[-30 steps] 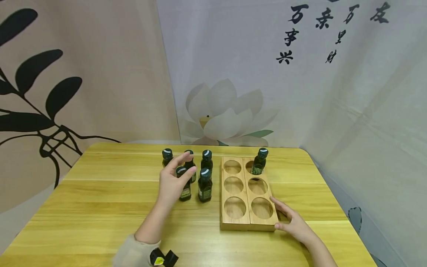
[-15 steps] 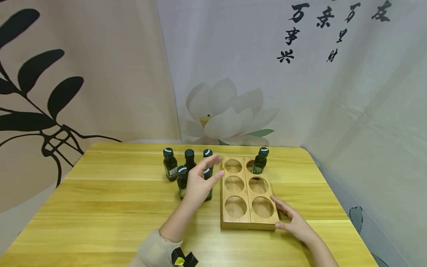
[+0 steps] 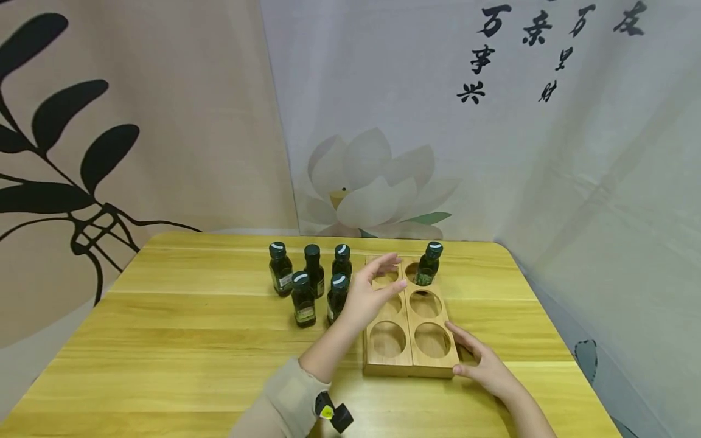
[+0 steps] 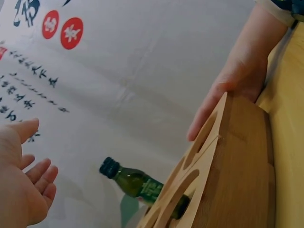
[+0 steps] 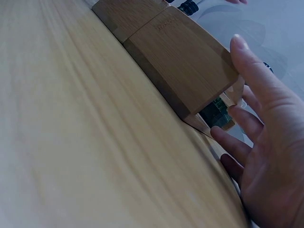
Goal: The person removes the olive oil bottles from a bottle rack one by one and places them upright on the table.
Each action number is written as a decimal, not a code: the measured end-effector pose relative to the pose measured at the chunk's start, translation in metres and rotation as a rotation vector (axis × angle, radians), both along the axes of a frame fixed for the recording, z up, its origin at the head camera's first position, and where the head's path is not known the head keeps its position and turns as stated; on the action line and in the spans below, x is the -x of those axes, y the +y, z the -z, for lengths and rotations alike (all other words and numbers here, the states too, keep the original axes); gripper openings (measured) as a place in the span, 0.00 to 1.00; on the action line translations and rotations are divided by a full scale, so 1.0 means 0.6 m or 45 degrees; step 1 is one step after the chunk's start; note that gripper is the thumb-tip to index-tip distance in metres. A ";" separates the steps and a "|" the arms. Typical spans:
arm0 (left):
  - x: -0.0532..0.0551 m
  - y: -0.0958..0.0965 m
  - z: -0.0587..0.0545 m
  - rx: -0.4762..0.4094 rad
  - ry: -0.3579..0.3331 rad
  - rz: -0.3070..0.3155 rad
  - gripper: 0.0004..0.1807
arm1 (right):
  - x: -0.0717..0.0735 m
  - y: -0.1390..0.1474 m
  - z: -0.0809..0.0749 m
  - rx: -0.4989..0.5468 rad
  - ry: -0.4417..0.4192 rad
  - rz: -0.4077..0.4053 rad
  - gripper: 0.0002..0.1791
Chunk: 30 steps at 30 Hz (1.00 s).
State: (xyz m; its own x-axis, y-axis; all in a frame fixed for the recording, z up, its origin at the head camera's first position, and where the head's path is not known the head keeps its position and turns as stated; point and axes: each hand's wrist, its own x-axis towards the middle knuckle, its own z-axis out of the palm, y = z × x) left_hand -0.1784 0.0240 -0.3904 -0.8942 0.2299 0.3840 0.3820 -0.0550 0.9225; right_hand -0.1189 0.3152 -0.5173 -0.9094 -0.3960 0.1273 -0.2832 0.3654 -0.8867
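My left hand (image 3: 366,298) hovers over the left column of a wooden bottle rack (image 3: 413,370), fingers spread and nothing between them. The left wrist view likewise has this hand (image 4: 19,190) with bare fingertips. One dark green glass bottle (image 3: 429,266) with a black cap stands in the rack's far right hole, leaning slightly. My right hand (image 3: 486,366) rests against the rack's near right corner. Its thumb touches the front edge, and its fairly straight fingers lie along the open side, as the right wrist view of the hand (image 5: 266,128) shows.
Left of the rack, several similar bottles stand upright in two loose rows, including a near one (image 3: 303,302) and a far left one (image 3: 281,272). All are on a yellow wooden table (image 3: 191,340). A printed cloth backdrop (image 3: 219,121) hangs behind the table's far edge.
My left hand has moved right, from over the group of bottles to over the rack, staying bare. My right hand has kept its place at the rack's corner.
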 end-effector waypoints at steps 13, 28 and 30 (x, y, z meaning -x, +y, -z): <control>0.065 0.065 0.027 0.175 0.009 -0.093 0.29 | -0.002 -0.001 -0.002 -0.003 -0.003 0.013 0.43; 0.113 0.117 0.054 0.174 -0.093 -0.098 0.29 | -0.001 -0.003 -0.002 0.033 0.002 -0.005 0.43; 0.115 0.125 0.055 0.170 -0.118 -0.106 0.29 | 0.000 -0.003 -0.002 0.034 0.005 -0.004 0.43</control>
State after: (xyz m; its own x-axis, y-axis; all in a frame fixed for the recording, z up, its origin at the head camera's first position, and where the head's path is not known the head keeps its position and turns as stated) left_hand -0.2475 0.0988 -0.4237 -0.9425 0.1970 0.2699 0.2929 0.0985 0.9511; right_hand -0.1187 0.3137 -0.5163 -0.9076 -0.3952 0.1415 -0.2879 0.3408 -0.8950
